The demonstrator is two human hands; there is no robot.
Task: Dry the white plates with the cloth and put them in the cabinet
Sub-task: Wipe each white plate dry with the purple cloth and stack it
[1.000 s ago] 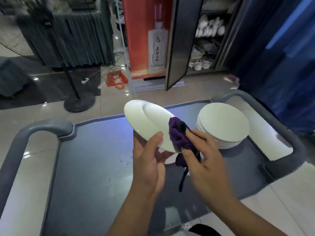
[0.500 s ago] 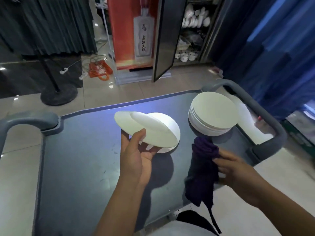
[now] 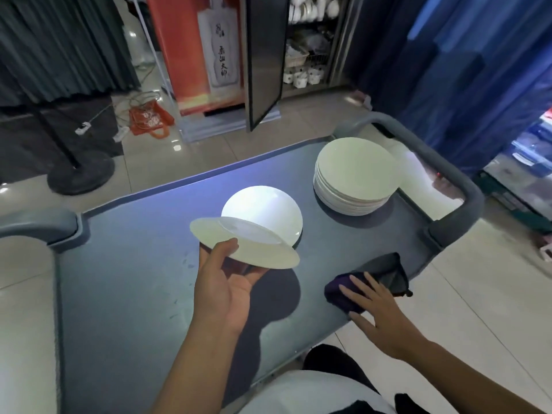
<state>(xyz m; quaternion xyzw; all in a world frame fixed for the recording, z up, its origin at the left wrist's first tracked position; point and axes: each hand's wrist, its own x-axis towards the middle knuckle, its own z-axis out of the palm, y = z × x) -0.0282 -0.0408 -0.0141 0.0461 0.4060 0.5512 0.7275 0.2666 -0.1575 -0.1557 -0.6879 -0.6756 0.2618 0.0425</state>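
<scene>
My left hand (image 3: 222, 289) holds a white plate (image 3: 254, 249) by its near rim, thumb on top, nearly level above the grey cart top (image 3: 128, 282). Under its far edge another white plate (image 3: 268, 210) lies on the cart. A stack of white plates (image 3: 355, 177) stands at the cart's far right. The dark purple cloth (image 3: 370, 277) lies on the cart's near right edge. My right hand (image 3: 376, 309) rests over its near part with straight, spread fingers. The cabinet (image 3: 310, 40) stands beyond the cart with its door (image 3: 264, 61) swung open and crockery on its shelves.
Grey handle bars rise at the cart's left end (image 3: 35, 222) and right end (image 3: 442, 174). On the tiled floor beyond are a round black stand base (image 3: 80, 174), an orange bag (image 3: 150, 119) and a red poster panel (image 3: 197, 49). Blue curtains (image 3: 478, 70) hang at the right.
My right hand took the cloth off the plate, lowered it to the cart's near right edge and opened over it. My left hand tipped the plate flatter above the plate lying on the cart.
</scene>
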